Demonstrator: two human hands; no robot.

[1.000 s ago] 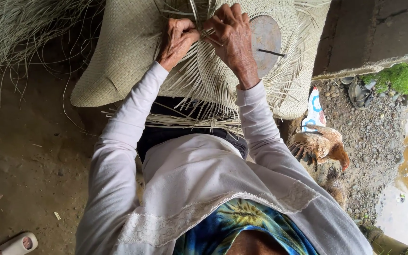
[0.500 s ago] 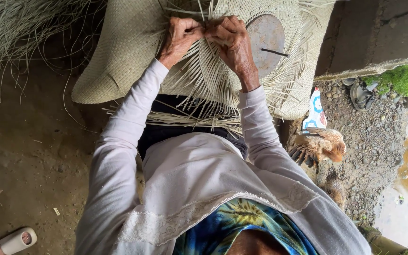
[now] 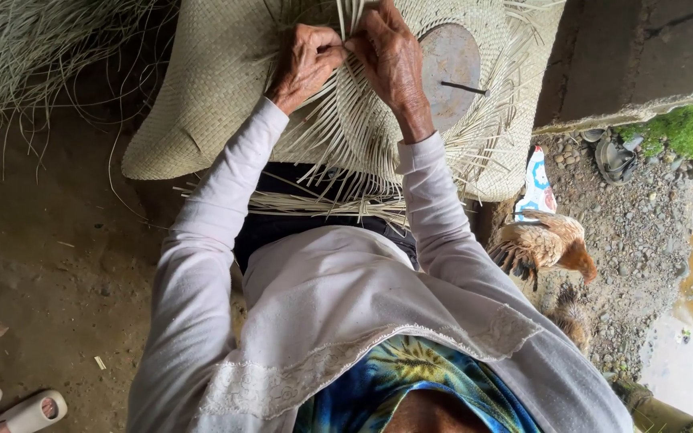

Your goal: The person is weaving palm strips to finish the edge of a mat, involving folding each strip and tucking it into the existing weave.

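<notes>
Where the fingertips of the two hands meet, they pinch thin pale straw strands (image 3: 345, 32) at the working edge of a woven mat (image 3: 218, 88). The left hand (image 3: 308, 62) has its fingers curled shut around a few strands, knuckles up; the right hand (image 3: 391, 58) closes on the neighbouring strands just beside it, thumb pressed in, so the two hands touch.

Around the hands the mat lies draped over the person's lap and beyond it. To the left of the hands is a broad stretch of tight, finished weave, its corner hanging down toward the dirt floor (image 3: 50, 256). Under and right of the hands the weave looks unfinished: loose strand ends (image 3: 338, 204) fan out toward the lap and stick out along the right edge. As I judge it, a large part is plaited and the section at the hands and its fringe is left to do.

The mat's long axis runs roughly left to right across the view, while the loose strands point mainly back toward the person. A round flat stone (image 3: 451, 72) with a thin dark stick across it rests on the weave right of the hands. Further out, a heap of raw fibre (image 3: 34, 56) lies top left, and a brown chicken (image 3: 547, 244) stands on gravel at the right.
</notes>
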